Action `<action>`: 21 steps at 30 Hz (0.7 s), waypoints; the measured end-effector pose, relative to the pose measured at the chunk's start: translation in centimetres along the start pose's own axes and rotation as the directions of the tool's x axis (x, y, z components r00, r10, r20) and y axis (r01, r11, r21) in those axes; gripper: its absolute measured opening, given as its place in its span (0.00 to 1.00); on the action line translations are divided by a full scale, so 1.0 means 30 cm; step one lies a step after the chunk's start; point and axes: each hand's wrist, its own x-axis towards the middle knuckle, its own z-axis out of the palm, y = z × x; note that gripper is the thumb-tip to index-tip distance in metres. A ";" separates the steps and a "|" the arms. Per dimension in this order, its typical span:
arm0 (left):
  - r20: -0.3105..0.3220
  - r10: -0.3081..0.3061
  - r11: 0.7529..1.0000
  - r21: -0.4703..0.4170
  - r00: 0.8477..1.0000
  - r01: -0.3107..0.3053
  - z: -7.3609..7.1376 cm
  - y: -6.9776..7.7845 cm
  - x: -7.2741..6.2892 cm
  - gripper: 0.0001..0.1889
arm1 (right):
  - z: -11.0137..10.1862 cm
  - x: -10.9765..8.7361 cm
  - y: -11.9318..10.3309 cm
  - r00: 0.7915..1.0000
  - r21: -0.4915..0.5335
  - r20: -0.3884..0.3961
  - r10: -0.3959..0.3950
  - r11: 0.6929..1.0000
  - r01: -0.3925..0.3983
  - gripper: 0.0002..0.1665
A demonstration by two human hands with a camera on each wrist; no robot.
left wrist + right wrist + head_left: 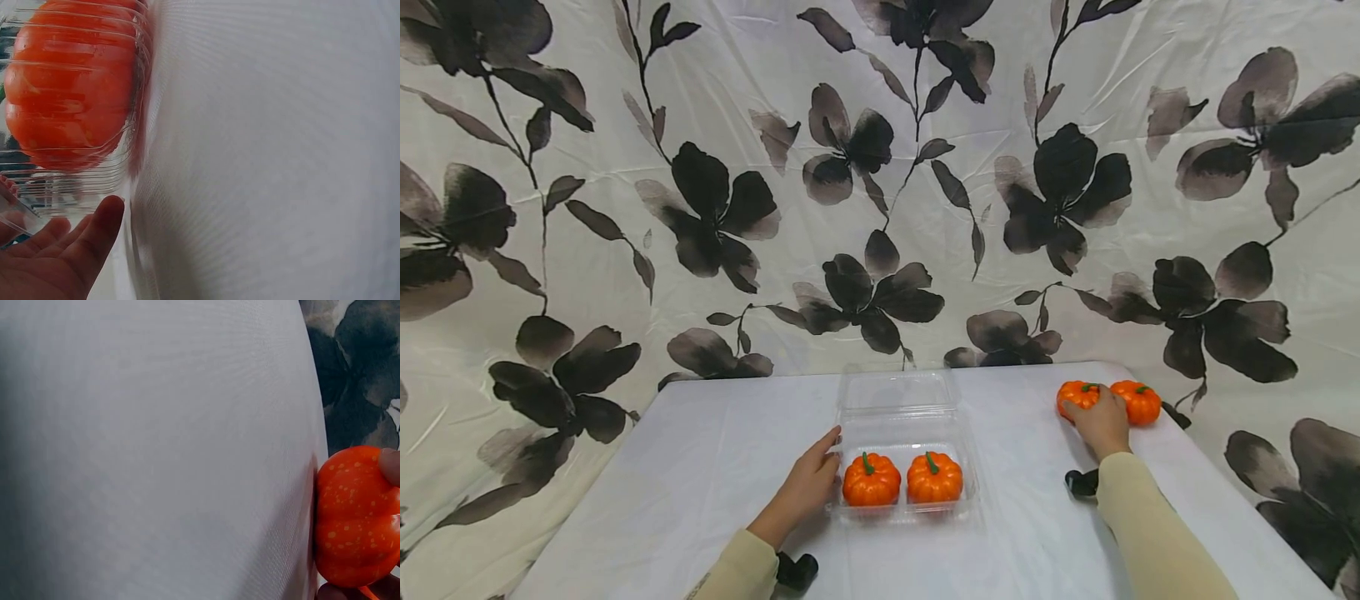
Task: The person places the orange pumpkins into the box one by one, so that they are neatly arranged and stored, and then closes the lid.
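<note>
A clear plastic clamshell container (972, 479) lies with its lid raised at the back of it. Inside, side by side, sit two small orange pumpkins, the left pumpkin (871, 481) and the right pumpkin (934, 478), each with a green stem. My left hand (805, 482) touches the container's left side with its fingers extended; in the left wrist view the thumb (103, 228) is by the plastic wall. Far to the right, my right hand (1103, 423) grips a third pumpkin (353, 512) between thumb and fingers, its base against the table. Another pumpkin (1138, 403) stands just right of that hand.
A white cloth covers the table (715, 450), whose far edge meets a hanging curtain (790, 250) with dark flowers. The two pumpkins at the right are near the table's back right corner. Black wrist devices (796, 572) show at both sleeves.
</note>
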 end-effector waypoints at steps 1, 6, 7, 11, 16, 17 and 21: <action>0.000 0.001 1.000 0.001 1.000 -0.001 0.001 -0.001 0.001 0.28 | -0.001 0.000 0.001 1.000 -0.002 0.000 -0.004 1.000 0.004 0.50; 0.002 -0.002 1.000 -0.001 1.000 0.002 0.000 -0.005 0.002 0.28 | -0.008 0.000 0.005 1.000 -0.010 0.009 -0.027 1.000 0.027 0.50; 0.001 -0.004 1.000 0.000 1.000 0.004 0.001 -0.006 0.002 0.28 | -0.010 -0.001 0.005 1.000 -0.008 0.011 -0.029 1.000 0.029 0.50; 0.000 -0.014 1.000 0.004 1.000 0.014 -0.001 -0.003 -0.001 0.28 | -0.011 -0.003 0.006 0.999 -0.006 0.016 -0.044 0.999 0.044 0.50; -0.001 -0.017 1.000 0.008 1.000 0.017 0.000 -0.002 -0.002 0.28 | -0.009 -0.010 0.007 0.998 0.006 0.045 -0.041 0.999 0.041 0.50; -0.001 -0.017 1.000 0.008 1.000 0.017 0.000 -0.002 -0.002 0.28 | -0.008 -0.012 0.007 0.998 0.012 0.052 -0.037 0.999 0.037 0.50; -0.001 -0.008 1.000 0.001 1.000 0.008 0.000 -0.002 0.000 0.28 | -0.003 -0.019 0.004 0.996 0.022 0.072 -0.046 0.999 0.045 0.51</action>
